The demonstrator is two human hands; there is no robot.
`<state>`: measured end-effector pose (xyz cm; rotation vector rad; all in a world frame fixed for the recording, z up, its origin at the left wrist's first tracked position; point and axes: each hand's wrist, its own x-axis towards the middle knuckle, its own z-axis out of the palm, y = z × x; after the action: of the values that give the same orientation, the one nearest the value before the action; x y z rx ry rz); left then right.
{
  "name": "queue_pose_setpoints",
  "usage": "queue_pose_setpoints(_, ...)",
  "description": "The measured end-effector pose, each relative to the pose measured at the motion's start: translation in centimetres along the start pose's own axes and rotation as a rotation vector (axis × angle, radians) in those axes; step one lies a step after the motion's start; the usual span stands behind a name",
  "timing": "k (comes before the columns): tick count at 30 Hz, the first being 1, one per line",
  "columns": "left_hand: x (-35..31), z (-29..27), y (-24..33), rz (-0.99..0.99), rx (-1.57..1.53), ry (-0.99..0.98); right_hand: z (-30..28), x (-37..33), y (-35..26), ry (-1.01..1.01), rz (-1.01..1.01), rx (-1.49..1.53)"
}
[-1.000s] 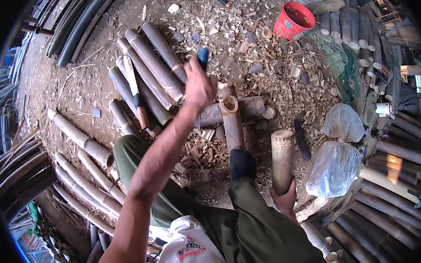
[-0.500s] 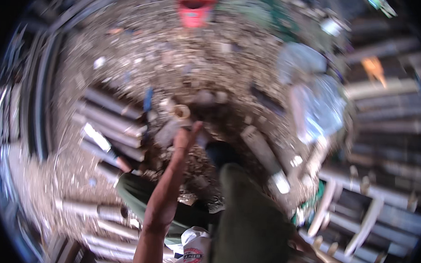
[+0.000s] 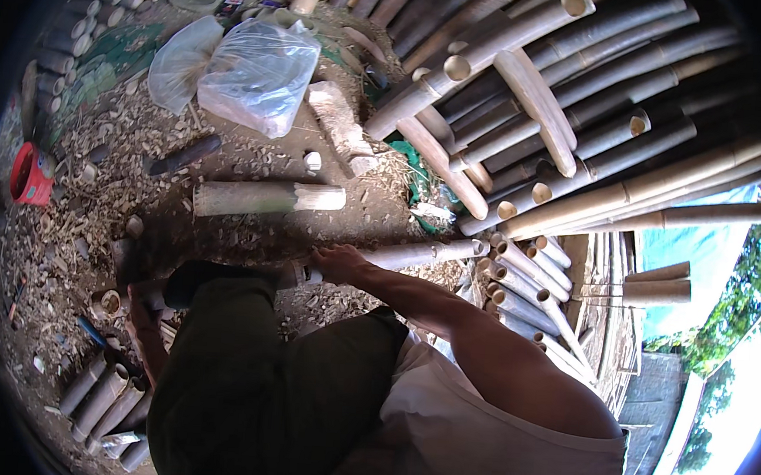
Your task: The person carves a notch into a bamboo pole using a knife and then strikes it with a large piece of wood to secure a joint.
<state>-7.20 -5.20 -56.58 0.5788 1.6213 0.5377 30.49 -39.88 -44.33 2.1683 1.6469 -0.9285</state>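
Note:
A pale bamboo pole [image 3: 423, 254] lies low across the ground in front of me, running from the right to under my legs. My right hand [image 3: 337, 263] is closed over it, knuckles up, beside a node. At the left, my left hand [image 3: 140, 314] grips the bamboo close to its hollow cut end [image 3: 110, 303]; my knee hides part of this hand. A dark shoe [image 3: 208, 277] covers the stretch between my hands, so I cannot see the bamboo there.
Short bamboo lengths [image 3: 109, 399] lie at the lower left with a blade [image 3: 122, 439] on them. Ahead are a split bamboo piece [image 3: 265, 199], a clear plastic bag [image 3: 260, 72] and a red bucket [image 3: 32, 173]. Bamboo poles [image 3: 616, 86] are stacked at the right, above wood chips.
My view has swung right. My right hand, not visible before, now rests on the pole; my left hand stays near the bamboo's cut end.

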Motion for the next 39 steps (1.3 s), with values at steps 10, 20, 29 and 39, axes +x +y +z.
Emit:
queue_pose_setpoints(10, -0.7, 1.5, 0.1, 0.105, 0.193, -0.004, 1.4, -0.6, 1.3, 0.085, 0.02, -0.029)
queue_pose_setpoints(20, -6.0, 4.0, -0.2, 0.18, 0.432, 0.043, -2.3, 1.8, 2.0, -0.27, 0.011, -0.102)
queue_pose_setpoints(29, -10.6, 2.4, 1.6, 0.189, 0.196, 0.245, -18.4, 27.0, -11.2, 0.443, -0.422, 0.11)
queue_pose_setpoints(39, -12.7, 6.2, 1.6, 0.0, -0.337, 0.247, -25.3, 33.2, -10.4, 0.16, -0.548, 0.085)
